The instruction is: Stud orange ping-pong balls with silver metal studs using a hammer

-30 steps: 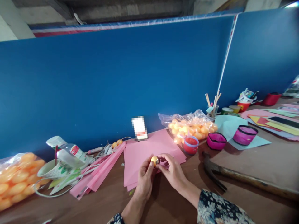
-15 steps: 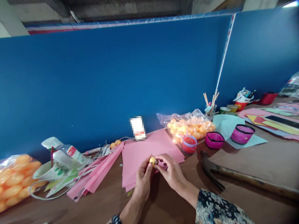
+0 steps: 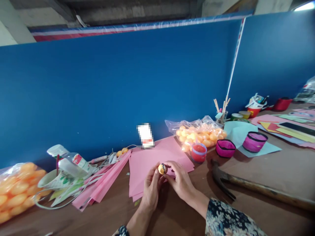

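Note:
Between the fingertips of both hands is a small orange-yellow ball (image 3: 162,168) with a dark, patterned band on its right side. My left hand (image 3: 151,186) pinches it from the left, thumb in front. On the other side, my right hand (image 3: 179,179) grips it with thumb and forefinger. Both hands are over the near edge of the pink paper sheets (image 3: 157,154). What the dark band is made of is too small to make out.
A claw hammer (image 3: 256,186) lies to the right. Behind are a bag of orange balls (image 3: 201,134), a red tub (image 3: 199,153) and two magenta fabric cups (image 3: 225,148). At left lie pink strips (image 3: 105,182), a bottle (image 3: 80,162) and another ball bag (image 3: 19,186). A blue partition (image 3: 118,82) stands behind.
The ball has turned slightly in my fingers, so more of its dark patterned band shows. Both hands keep nearly the same place. The view has shifted a little.

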Motion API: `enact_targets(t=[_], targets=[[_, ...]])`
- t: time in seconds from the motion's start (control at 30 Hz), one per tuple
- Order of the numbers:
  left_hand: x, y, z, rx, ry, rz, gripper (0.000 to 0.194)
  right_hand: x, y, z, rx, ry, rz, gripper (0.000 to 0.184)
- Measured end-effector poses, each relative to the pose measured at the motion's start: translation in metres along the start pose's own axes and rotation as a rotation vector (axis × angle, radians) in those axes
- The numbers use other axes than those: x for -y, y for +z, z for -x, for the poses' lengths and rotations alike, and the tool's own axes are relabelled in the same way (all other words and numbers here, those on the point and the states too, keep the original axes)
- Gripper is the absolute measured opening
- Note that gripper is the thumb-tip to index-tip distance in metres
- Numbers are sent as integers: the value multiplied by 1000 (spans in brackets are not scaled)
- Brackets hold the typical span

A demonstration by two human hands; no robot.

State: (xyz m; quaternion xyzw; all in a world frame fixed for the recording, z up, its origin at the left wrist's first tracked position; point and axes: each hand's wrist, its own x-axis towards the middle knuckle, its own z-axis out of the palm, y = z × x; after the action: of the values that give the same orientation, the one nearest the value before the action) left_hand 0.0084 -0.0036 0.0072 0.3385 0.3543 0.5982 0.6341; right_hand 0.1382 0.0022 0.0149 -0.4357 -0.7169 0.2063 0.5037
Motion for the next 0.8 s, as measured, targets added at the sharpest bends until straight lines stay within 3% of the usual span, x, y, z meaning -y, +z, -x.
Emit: enact_targets(t=[0.3,0.8], targets=[[0,-1,-3,-3,43,-151,44,5,2,-1,25,-87,-2,37],[2,-2,0,-3,44,-220,52,0,3,-1,69,56,-221,32]])
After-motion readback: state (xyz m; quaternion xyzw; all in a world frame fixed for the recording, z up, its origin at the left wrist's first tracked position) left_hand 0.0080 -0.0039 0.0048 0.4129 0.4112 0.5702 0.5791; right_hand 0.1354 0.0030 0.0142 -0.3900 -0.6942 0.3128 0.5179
